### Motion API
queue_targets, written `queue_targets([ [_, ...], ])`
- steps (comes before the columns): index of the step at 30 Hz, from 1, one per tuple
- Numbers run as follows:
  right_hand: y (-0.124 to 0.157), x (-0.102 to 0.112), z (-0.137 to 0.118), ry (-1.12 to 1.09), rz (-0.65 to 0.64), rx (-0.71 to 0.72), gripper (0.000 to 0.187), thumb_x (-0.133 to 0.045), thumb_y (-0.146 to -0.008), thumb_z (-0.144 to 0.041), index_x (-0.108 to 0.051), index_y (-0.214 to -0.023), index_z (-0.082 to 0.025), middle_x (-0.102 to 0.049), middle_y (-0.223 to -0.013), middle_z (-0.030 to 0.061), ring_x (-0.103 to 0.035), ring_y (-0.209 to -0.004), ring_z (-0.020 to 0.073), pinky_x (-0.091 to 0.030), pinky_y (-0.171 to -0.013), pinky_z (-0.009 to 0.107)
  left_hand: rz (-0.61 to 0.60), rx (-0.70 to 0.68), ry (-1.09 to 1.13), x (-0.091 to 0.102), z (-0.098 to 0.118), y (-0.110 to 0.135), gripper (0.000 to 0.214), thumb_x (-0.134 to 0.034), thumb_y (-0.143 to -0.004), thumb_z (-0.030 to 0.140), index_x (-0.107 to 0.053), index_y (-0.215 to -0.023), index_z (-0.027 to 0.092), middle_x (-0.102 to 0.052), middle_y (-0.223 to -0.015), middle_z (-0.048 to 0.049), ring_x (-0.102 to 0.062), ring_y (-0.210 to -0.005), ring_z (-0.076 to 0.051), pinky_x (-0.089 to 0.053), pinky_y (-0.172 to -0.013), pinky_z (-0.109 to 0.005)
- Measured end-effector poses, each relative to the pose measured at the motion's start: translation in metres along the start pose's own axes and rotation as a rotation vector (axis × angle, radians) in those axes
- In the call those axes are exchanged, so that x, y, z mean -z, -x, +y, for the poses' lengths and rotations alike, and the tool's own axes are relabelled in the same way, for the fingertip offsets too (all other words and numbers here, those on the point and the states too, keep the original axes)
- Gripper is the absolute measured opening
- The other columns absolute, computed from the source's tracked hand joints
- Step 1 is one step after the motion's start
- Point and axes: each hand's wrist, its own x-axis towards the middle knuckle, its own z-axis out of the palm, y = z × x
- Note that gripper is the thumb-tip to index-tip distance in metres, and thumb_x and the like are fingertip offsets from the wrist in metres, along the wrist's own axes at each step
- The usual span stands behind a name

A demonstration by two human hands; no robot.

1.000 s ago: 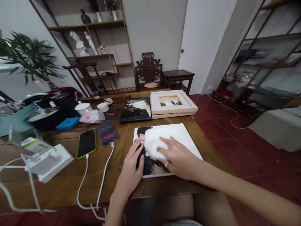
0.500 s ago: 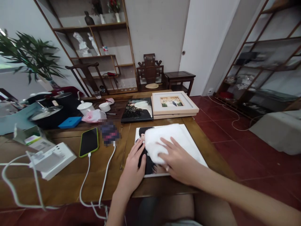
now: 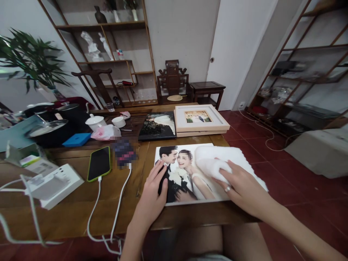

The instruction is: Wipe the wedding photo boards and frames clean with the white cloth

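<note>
While the left hand rests outspread on the photo, the right hand grips a cloth.

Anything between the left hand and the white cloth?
No loose item: in the head view, only the photo print's exposed surface lies between the left hand and the white cloth.

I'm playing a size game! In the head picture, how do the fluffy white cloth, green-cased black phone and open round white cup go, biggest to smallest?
1. Cloth, partly hidden by the right hand
2. Phone
3. Cup, though it's farther back, which shrinks it
</note>
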Motion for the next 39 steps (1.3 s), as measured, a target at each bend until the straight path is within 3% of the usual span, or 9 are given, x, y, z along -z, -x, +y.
queue_targets([
  [4, -0.045, -0.003, -0.019, -0.028, -0.077, -0.026, 0.025, -0.043, -0.086, -0.018, -0.064, -0.098, -0.014, -0.062, -0.115, 0.0178, -0.041, -0.125, 0.0340, -0.031, -0.101, 0.054, -0.024, 0.031, 0.051, 0.005, 0.005, 0.002, 0.044, -0.036, -0.094, 0.026, -0.040, -0.137, 0.021, -0.036, -0.147, -0.0070, -0.029, -0.138, -0.021, -0.025, -0.112, -0.045],
  [9, -0.073, -0.012, -0.060, -0.144, -0.133, 0.191, 0.031, -0.046, -0.087, -0.022, -0.061, -0.114, -0.016, -0.054, -0.130, 0.0147, -0.031, -0.132, 0.0337, -0.022, -0.105, 0.056, 0.136, 0.024, 0.229, 0.010, 0.011, 0.004, 0.046, -0.029, -0.096, 0.029, -0.031, -0.142, 0.024, -0.032, -0.150, -0.0032, -0.027, -0.138, -0.019, -0.020, -0.115, -0.038],
  [12, -0.061, -0.014, -0.080, -0.163, -0.123, 0.343, 0.028, -0.052, -0.084, -0.025, -0.063, -0.109, -0.017, -0.045, -0.139, 0.0152, -0.025, -0.134, 0.0356, -0.016, -0.107, 0.058, 0.208, 0.054, 0.309, 0.010, 0.009, 0.004, 0.046, -0.025, -0.097, 0.033, -0.033, -0.141, 0.022, -0.034, -0.149, -0.0039, -0.030, -0.137, -0.020, -0.022, -0.114, -0.039],
  [17, -0.012, -0.008, -0.087, -0.200, -0.202, 0.471, 0.020, -0.061, -0.078, -0.032, -0.069, -0.095, -0.025, -0.041, -0.143, 0.0098, -0.026, -0.134, 0.0351, -0.019, -0.108, 0.058, 0.189, 0.053, 0.282, 0.009, 0.006, 0.003, 0.047, -0.020, -0.097, 0.034, -0.035, -0.141, 0.021, -0.037, -0.147, -0.0052, -0.033, -0.135, -0.021, -0.025, -0.113, -0.041],
  [22, 0.026, -0.001, -0.057, -0.188, -0.116, 0.311, 0.019, -0.056, -0.073, -0.019, -0.068, -0.088, -0.022, -0.047, -0.139, 0.0080, -0.032, -0.132, 0.0300, -0.029, -0.107, 0.052, 0.009, 0.027, 0.102, 0.005, 0.007, 0.000, 0.038, -0.041, -0.093, 0.031, -0.052, -0.128, 0.023, -0.052, -0.137, -0.0056, -0.044, -0.128, -0.022, -0.034, -0.108, -0.042],
  [25, 0.029, 0.000, -0.033, -0.141, -0.020, 0.136, 0.028, -0.047, -0.073, -0.012, -0.065, -0.093, -0.021, -0.054, -0.131, 0.0120, -0.039, -0.128, 0.0292, -0.037, -0.101, 0.051, -0.008, -0.015, 0.035, 0.002, 0.006, -0.001, 0.036, -0.048, -0.089, 0.029, -0.057, -0.123, 0.022, -0.057, -0.130, -0.0071, -0.050, -0.124, -0.023, -0.040, -0.104, -0.043],
  [31, -0.019, 0.005, -0.014, -0.008, -0.049, -0.021, 0.026, -0.036, -0.088, -0.017, -0.061, -0.091, -0.018, -0.065, -0.100, 0.0122, -0.058, -0.098, 0.0288, -0.044, -0.084, 0.042, 0.016, -0.062, -0.003, 0.002, 0.004, -0.001, 0.034, -0.050, -0.088, 0.026, -0.060, -0.120, 0.019, -0.060, -0.127, -0.0090, -0.052, -0.122, -0.023, -0.043, -0.102, -0.043],
  [34, -0.055, 0.006, -0.022, -0.022, -0.092, 0.051, 0.025, -0.037, -0.089, -0.017, -0.061, -0.094, -0.016, -0.064, -0.091, 0.0102, -0.059, -0.083, 0.0248, -0.041, -0.079, 0.038, 0.014, -0.072, -0.001, 0.001, 0.004, -0.001, 0.033, -0.050, -0.088, 0.025, -0.060, -0.119, 0.018, -0.060, -0.126, -0.0093, -0.052, -0.122, -0.023, -0.043, -0.102, -0.042],
  [39, -0.113, -0.002, -0.046, -0.085, -0.106, 0.234, 0.026, -0.036, -0.094, -0.022, -0.061, -0.097, -0.017, -0.065, -0.092, 0.0086, -0.058, -0.083, 0.0230, -0.038, -0.073, 0.032, 0.020, -0.070, -0.009, 0.000, 0.004, -0.002, 0.033, -0.050, -0.088, 0.025, -0.060, -0.118, 0.019, -0.061, -0.126, -0.0094, -0.053, -0.121, -0.024, -0.044, -0.100, -0.044],
])
